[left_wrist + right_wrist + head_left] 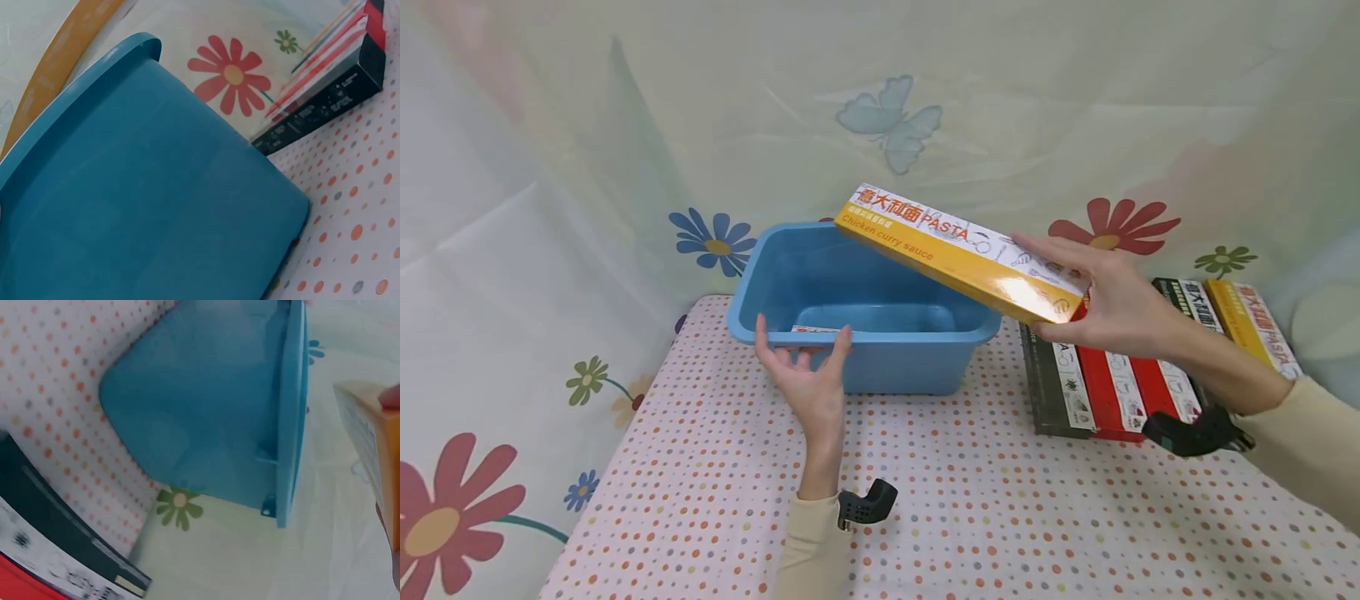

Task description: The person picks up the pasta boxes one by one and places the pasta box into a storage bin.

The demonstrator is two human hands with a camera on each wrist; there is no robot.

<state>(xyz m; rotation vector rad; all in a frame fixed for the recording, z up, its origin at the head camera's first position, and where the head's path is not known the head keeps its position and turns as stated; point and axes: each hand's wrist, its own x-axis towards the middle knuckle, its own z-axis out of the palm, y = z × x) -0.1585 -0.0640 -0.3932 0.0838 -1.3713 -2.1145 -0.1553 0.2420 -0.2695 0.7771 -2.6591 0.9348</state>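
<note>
A yellow and white pasta box (pixel 955 250) with "Chicken curry sauce" on its side is held at its right end by my right hand (pixel 1108 296). It slants above the right part of a blue plastic bin (pixel 895 362). In the right wrist view, the box (pixel 369 444) shows at the right edge, beside the bin (pixel 200 394). My left hand (pixel 808 383) grips the bin's front rim near its left corner. Inside the bin, a strip of a white printed item (pixel 816 329) peeks over the rim; the rest is hidden. The left wrist view shows the bin's wall (pixel 156 181).
Right of the bin lie several more pasta boxes in a row: a dark green one (pixel 1052 392), red ones (pixel 1112 383), and a yellow one (pixel 1247 321) at the far right. A dotted cloth (pixel 970 500) covers the table. Behind hangs a floral curtain (pixel 737 125).
</note>
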